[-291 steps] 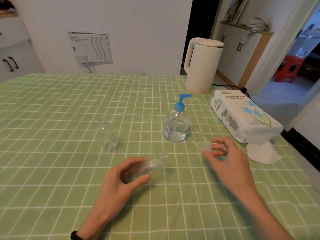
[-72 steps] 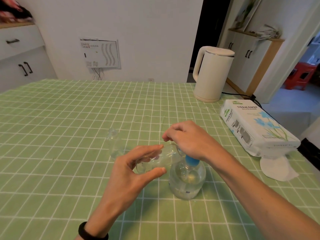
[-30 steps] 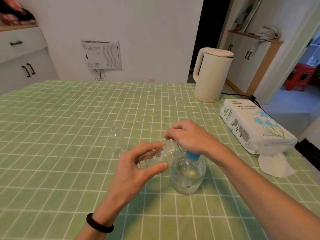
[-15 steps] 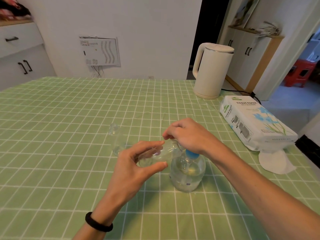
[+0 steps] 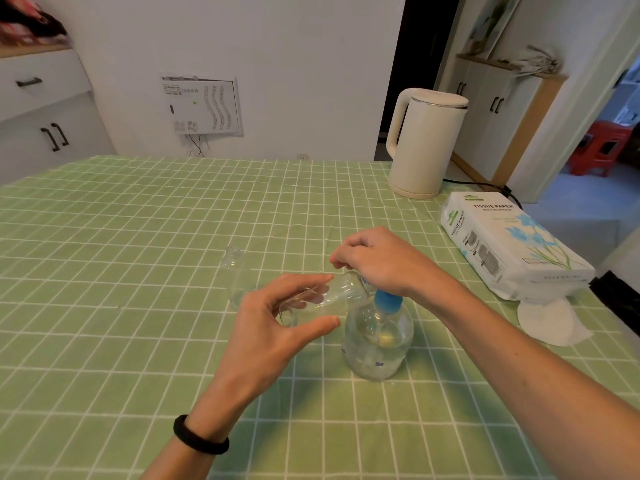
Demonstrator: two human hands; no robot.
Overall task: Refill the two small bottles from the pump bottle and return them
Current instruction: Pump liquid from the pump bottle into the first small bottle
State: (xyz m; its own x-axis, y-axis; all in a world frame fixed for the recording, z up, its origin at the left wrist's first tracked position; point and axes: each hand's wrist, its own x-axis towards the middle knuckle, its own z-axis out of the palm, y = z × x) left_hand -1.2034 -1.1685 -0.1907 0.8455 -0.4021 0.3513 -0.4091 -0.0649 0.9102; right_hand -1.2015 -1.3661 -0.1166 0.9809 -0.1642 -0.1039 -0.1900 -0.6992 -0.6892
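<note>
left hand (image 5: 273, 327): fingers (image 5: 308, 280) and thumb grasping a small clear bottle (image 5: 329, 297), held on its side above the desk (image 5: 104, 306), mouth toward the pump. right hand (image 5: 377, 261): fingers curled down over the pump bottle (image 5: 377, 341) head; blue collar shows under the palm. pump bottle upright on the desk, near centre. second small bottle (image 5: 237, 278) upright, just left of the held one, untouched. kettle (image 5: 424, 143) and tissue pack (image 5: 509, 244) at right. black band (image 5: 199, 439) on left wrist.
</note>
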